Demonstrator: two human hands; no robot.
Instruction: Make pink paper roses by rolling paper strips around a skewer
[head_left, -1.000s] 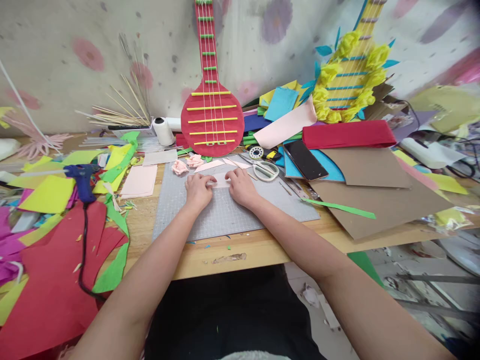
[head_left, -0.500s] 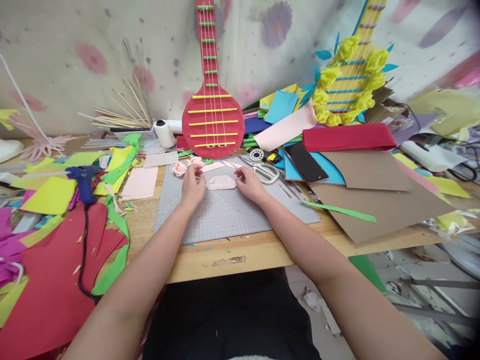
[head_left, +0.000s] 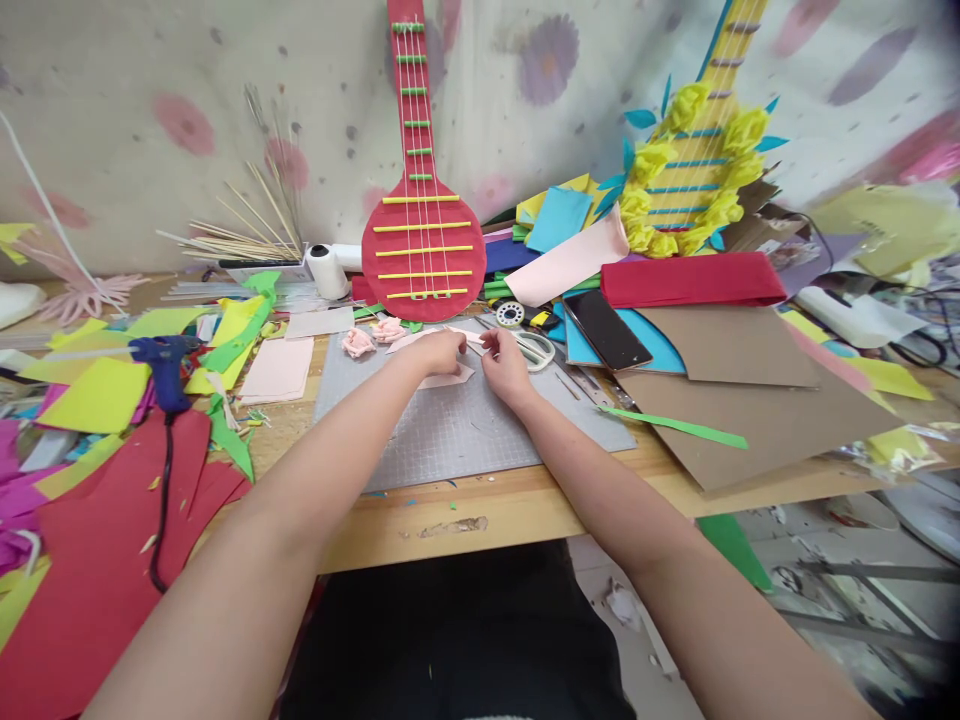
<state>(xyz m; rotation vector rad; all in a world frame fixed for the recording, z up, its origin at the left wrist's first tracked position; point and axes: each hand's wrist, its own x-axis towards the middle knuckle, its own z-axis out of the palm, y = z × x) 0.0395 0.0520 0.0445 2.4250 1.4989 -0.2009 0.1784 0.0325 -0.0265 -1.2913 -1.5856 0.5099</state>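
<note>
A pale pink paper strip with a pointed right end lies on the grey cutting mat. My left hand reaches over this strip, its fingers bent down and together; what they grip is hidden. Close to its right, my right hand has its fingers curled in toward the thumb, and I cannot make out anything between them. Behind my left hand lie more pink strips. Two pink paper roses sit at the mat's back left. White-handled scissors rest just right of my right hand.
A red paper lute leans on the wall behind the mat, and a yellow flowered one stands right. A phone and brown cardboard lie right. At left are a blue glue gun and coloured paper scraps.
My left hand has moved right, from the strip's left end over to near its right end. My right hand has shifted slightly right, off the strip's tip.
</note>
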